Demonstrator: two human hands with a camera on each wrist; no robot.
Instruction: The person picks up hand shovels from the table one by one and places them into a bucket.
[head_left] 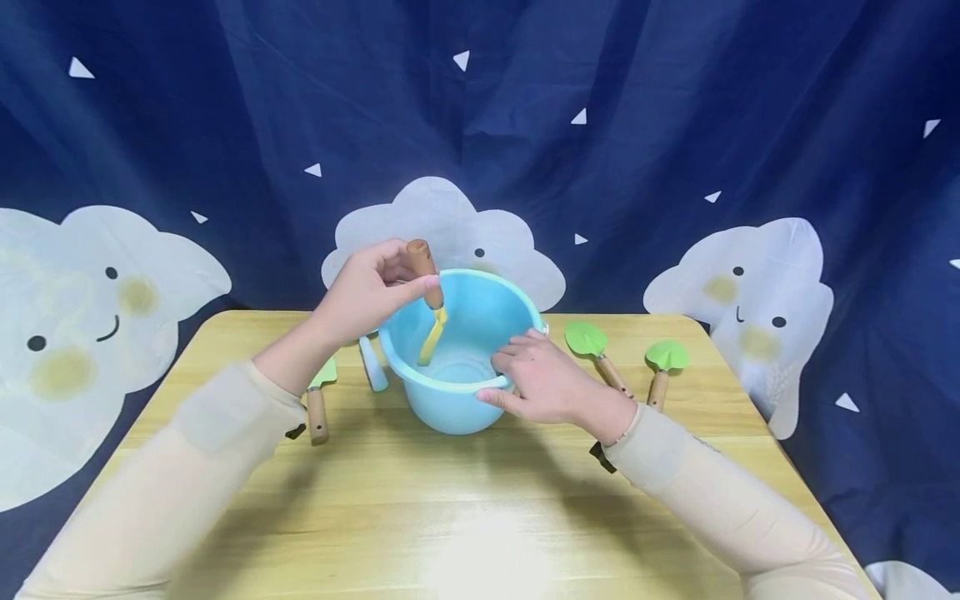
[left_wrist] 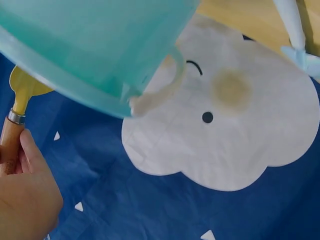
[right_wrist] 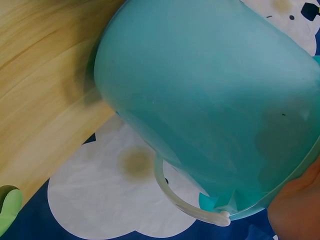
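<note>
Far left on table [head_left: 360, 500]: green-headed tool [head_left: 318, 412], wooden handle toward near edge. Next, beside bucket [head_left: 453, 408], light blue: pale blue tool [head_left: 372, 364], upper end hidden. With left hand [head_left: 371, 287], pinches wooden handle of yellow tool [head_left: 435, 300]; holds yellow head down inside bucket opening. Contact of tip with inner wall: cannot tell. With right hand [head_left: 543, 379], clasps bucket rim at near right, fingers inside, thumb outside. Farther right: green pointed trowel [head_left: 591, 342], then green rounded trowel [head_left: 666, 359], heads apart.

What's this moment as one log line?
left grip: holds yellow tool, tip inside bucket; right grip: holds bucket rim; rightmost green tool: on table
</note>
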